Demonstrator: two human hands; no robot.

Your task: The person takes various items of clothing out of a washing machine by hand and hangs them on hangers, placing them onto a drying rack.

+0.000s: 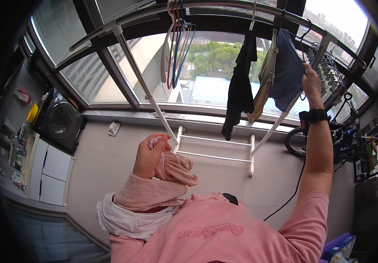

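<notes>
My left hand (152, 154) is closed on a bunched pink cloth (175, 166). A pink towel (149, 194) and a white garment (119, 218) drape over my left forearm. High on the right, my right hand (311, 82) touches the edge of a dark blue garment (286, 70), by its black hanger (303, 42); whether the fingers grip cloth or hanger cannot be told. Beside it hang a beige garment (264, 82) and a black garment (241, 88), all from the metal rail (215, 5) of a clothes rack. Several unused hangers (175, 49) are further left.
The rack's white lower bars (215, 140) stand near the window sill. At right are clip hangers (328, 67) and a bicycle (297, 141), with a black cable across the floor. A front-loading washing machine (57, 121) and white cabinet (52, 167) stand left; crumpled packaging (114, 128) lies on the floor.
</notes>
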